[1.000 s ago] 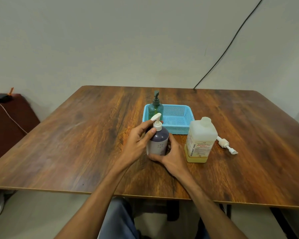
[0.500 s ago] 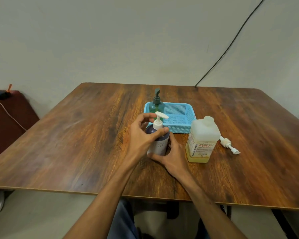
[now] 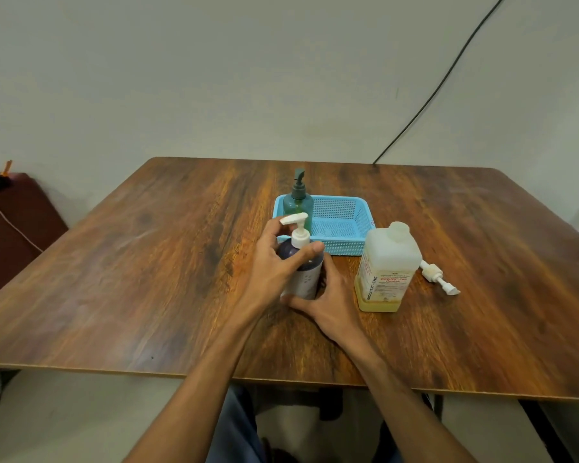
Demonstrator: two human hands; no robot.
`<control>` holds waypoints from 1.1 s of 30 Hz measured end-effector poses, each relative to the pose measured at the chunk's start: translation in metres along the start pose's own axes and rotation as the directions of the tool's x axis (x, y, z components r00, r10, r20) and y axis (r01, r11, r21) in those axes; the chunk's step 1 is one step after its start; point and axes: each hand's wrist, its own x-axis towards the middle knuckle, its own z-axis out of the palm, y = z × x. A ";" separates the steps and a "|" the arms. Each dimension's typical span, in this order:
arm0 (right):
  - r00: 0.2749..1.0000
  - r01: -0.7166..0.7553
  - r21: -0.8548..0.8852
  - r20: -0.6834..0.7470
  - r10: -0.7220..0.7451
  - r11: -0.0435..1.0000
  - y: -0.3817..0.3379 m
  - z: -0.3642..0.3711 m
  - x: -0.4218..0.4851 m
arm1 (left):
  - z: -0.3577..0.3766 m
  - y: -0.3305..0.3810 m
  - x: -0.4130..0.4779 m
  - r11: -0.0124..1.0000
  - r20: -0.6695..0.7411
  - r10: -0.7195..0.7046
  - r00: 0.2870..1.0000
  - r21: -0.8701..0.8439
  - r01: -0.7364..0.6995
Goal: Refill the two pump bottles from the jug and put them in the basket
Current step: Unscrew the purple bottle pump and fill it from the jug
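- A dark red cabinet [image 3: 17, 225] stands off the worktop [image 3: 131, 279], well to the left of both hands.
- The left hand [image 3: 274, 265] wraps the shoulder of the purple pump bottle [image 3: 305, 275]. Its grip is closed around the bottle, with the thumb across the front just under the white pump collar.
- The purple pump bottle stands upright on the worktop between the two hands, its white nozzle pointing left above the left fingers.
- The green pump bottle [image 3: 298, 203] stands upright in the near-left corner of the blue basket [image 3: 348, 243], just beyond the left grip.
- The right hand [image 3: 330, 302] holds the lower body of the purple bottle. Its grip is narrow, with the thumb at the base in front and the fingers round the far side.
- The jug [image 3: 386, 265] stands upright just right of the right grip, with yellow liquid low inside.
- A loose white pump [image 3: 437, 278] lies on the worktop beyond the jug, farther right.
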 end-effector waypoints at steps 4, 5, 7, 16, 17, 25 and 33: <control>1.000 0.004 -0.001 -0.007 -0.004 1.000 0.003 0.001 0.001 | -0.007 -0.007 -0.007 1.000 0.129 0.016 0.992 -0.015 -0.014; 1.000 0.005 -0.001 -0.005 -0.005 1.000 0.004 0.001 0.001 | -0.009 -0.008 -0.008 0.999 0.105 0.030 0.994 -0.035 -0.026; 1.000 0.007 0.001 0.001 -0.007 1.000 0.004 0.001 0.001 | -0.011 -0.007 -0.006 0.999 0.008 0.049 0.999 -0.023 -0.049; 1.000 0.007 0.006 0.014 -0.007 1.000 0.006 0.000 0.001 | -0.006 -0.006 -0.001 0.999 0.042 0.048 0.998 0.003 -0.048; 1.000 0.009 0.008 0.014 -0.009 1.000 0.006 0.000 0.002 | -0.006 -0.006 -0.002 0.998 0.031 0.055 0.998 -0.011 -0.054; 0.999 0.020 -0.005 0.025 -0.020 1.000 0.005 0.000 0.000 | 0.000 0.020 0.008 0.982 -0.208 0.115 0.971 -0.122 -0.143; 0.999 0.017 -0.033 0.036 -0.016 0.999 0.005 -0.003 0.001 | -0.012 0.056 0.016 0.948 -0.315 0.179 0.932 -0.198 -0.249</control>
